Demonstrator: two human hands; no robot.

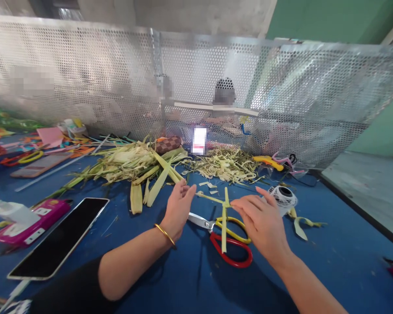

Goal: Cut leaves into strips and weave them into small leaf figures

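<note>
In the head view, my right hand (263,220) pinches a cross of folded pale-green husk strips (224,226) near its middle. One arm of the cross points down over the scissors and another reaches left. My left hand (178,207), with a gold bangle at the wrist, is beside the tips of some wide husk leaves (160,183). Its thumb stands apart from its bent fingers, and I see nothing held in it. Scissors (234,253) with one red and one yellow handle lie below the cross; their blades run toward my left hand.
Husk heaps (227,165) lie toward a perforated metal screen (117,78), with people behind it. A white-wrapped roll (286,198) is at right. A phone (60,235), a magenta power strip (35,220) and coloured scraps (50,136) are on the left of the blue table (170,279).
</note>
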